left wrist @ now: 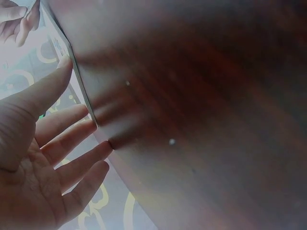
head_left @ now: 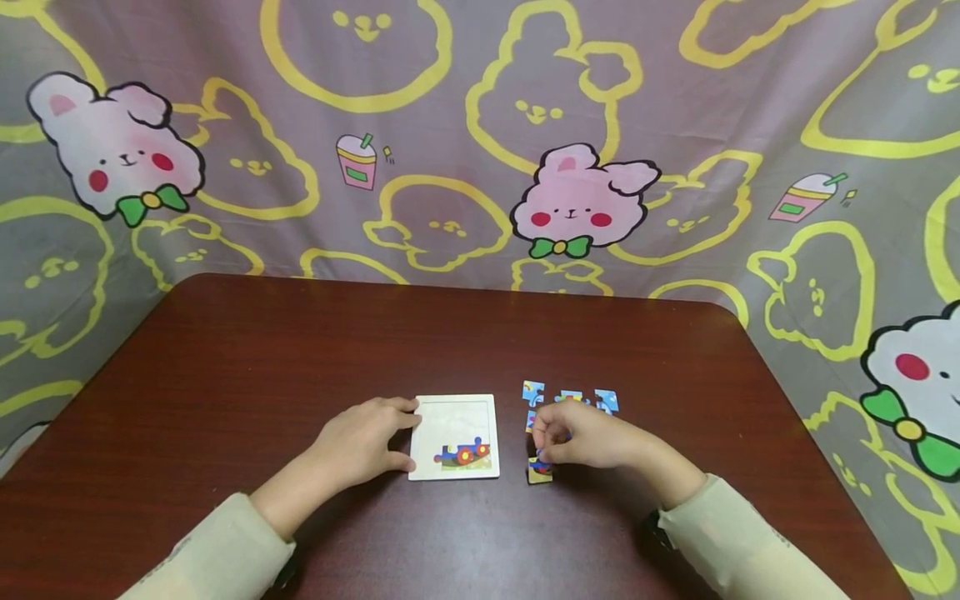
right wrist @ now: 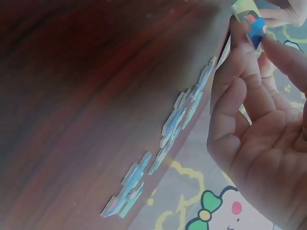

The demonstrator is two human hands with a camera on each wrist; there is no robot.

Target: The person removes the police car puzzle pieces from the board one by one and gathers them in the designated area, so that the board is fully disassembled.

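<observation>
A white square puzzle tray (head_left: 453,417) lies on the table, with joined jigsaw pieces (head_left: 465,456) showing a blue and red train in its lower right part. My left hand (head_left: 358,442) rests along the tray's left edge; its thumb and fingertips touch the rim, fingers loosely extended in the left wrist view. To the right of the tray, my right hand (head_left: 588,435) pinches a jigsaw piece (right wrist: 256,32) with blue, red and yellow-green print between thumb and fingers. Loose jigsaw pieces (head_left: 606,400) lie behind that hand, which partly hides them.
The dark red-brown wooden table (head_left: 300,350) carries the tray and several loose pieces, seen edge-on in the right wrist view. A patterned curtain (head_left: 420,142) with cartoon rabbits hangs behind the table and along its sides.
</observation>
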